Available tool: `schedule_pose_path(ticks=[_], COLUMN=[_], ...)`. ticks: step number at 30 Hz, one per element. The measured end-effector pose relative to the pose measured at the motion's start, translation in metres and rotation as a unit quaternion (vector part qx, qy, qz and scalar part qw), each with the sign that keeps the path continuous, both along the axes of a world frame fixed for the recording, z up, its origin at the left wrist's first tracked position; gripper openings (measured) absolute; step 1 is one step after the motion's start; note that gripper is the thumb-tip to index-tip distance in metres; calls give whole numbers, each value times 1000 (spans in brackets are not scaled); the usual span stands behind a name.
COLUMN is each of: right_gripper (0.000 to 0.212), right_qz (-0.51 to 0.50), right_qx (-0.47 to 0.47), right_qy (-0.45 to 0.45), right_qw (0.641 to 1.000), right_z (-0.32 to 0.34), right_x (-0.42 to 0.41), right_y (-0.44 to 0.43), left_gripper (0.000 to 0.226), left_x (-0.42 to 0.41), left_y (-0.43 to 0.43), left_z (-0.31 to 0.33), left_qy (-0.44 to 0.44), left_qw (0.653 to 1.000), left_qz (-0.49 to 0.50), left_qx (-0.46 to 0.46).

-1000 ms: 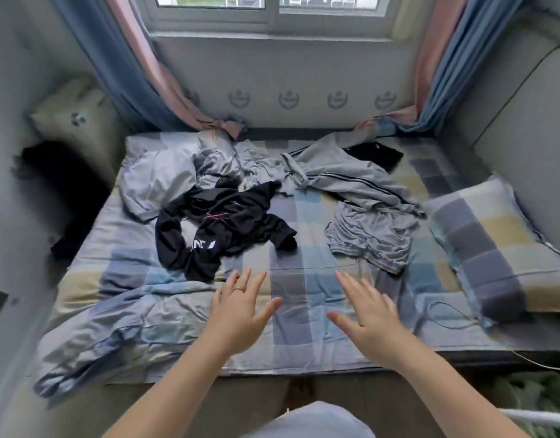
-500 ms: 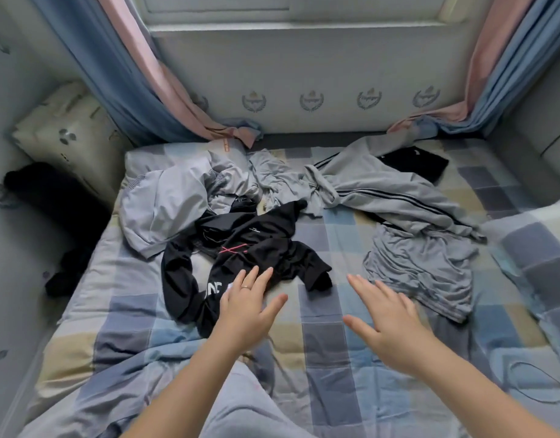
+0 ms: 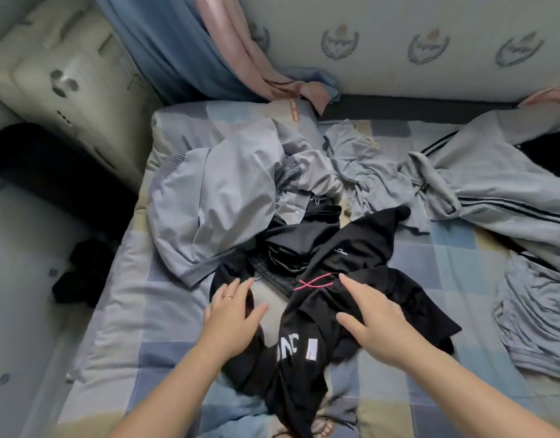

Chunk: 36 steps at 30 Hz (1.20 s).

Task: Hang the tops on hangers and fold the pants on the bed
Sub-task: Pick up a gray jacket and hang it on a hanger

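Note:
A crumpled black garment (image 3: 351, 248) with white lettering and a pink cord lies in the middle of the checked bed (image 3: 430, 263). My left hand (image 3: 233, 314) hovers flat over its left edge, fingers straight. My right hand (image 3: 375, 317) is spread over the black cloth just below the pink cord, holding nothing. A light grey top (image 3: 215, 200) lies bunched to the upper left of the black one. Grey pants with black side stripes (image 3: 481, 188) stretch across the right, and another grey garment (image 3: 534, 314) lies at the far right.
Blue and pink curtains (image 3: 209, 49) hang down onto the head of the bed. A cream padded cushion (image 3: 60, 71) leans in the left corner above a dark gap with a black item (image 3: 79, 279) beside the bed. The wall runs along the far side.
The view has moved in closer over the bed. Both hands have reached forward from the bare sheet onto the black garment.

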State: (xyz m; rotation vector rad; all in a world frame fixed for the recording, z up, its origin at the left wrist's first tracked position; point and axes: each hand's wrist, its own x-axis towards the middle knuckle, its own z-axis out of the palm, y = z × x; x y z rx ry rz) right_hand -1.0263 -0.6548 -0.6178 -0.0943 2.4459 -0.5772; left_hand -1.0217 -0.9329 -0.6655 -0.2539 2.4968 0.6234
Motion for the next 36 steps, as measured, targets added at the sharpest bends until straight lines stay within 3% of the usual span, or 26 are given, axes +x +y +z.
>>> schedule_pose_path(ticks=[4,7,11,14,16,18,22,29,32,36], right_gripper=[73,77,89,95,92,75,26,20,14,11], right_qz=[3,35,144,209,212,190,144,178,186,172], right_qx=[-18,-12,91,161,180,178,173,133,142,160], right_qy=[36,87,155,190,189,184,235,225,206,149], right_qw=[999,996,973,945,942,948,946,949,950,961], right_z=[-40,-73,-117,-151,-174,-195,-223,-225,-211,-188], right_x=[-98,-166,-233,-264,-278,-286,-294,-268,-240,-182], right_y=[-69,-113,-160,-188,-205,-216,-226,-195,-173,-135], left_gripper=[72,81,97,90,70,52,38,46,49,42], left_x=[-84,-149,-217,-243,-249,-252,-259,-248,-212,-139], left_y=[-50,-78,-100,-117,-124,-127,-133,-122,-100,-64], left_z=[-55,-89,-130,-174,-198,-211,-217,-239,-228,-192], left_qy=[19,85,125,72,68,78,82,43,23,22], left_qw=[999,991,980,990,996,996,994,999,999,997], left_qz=[-1,-28,-22,-12,-14,-27,-49,-28,-39,-57], left_qx=[-39,-102,-153,-121,-57,-37,-44,-16,-21,37])
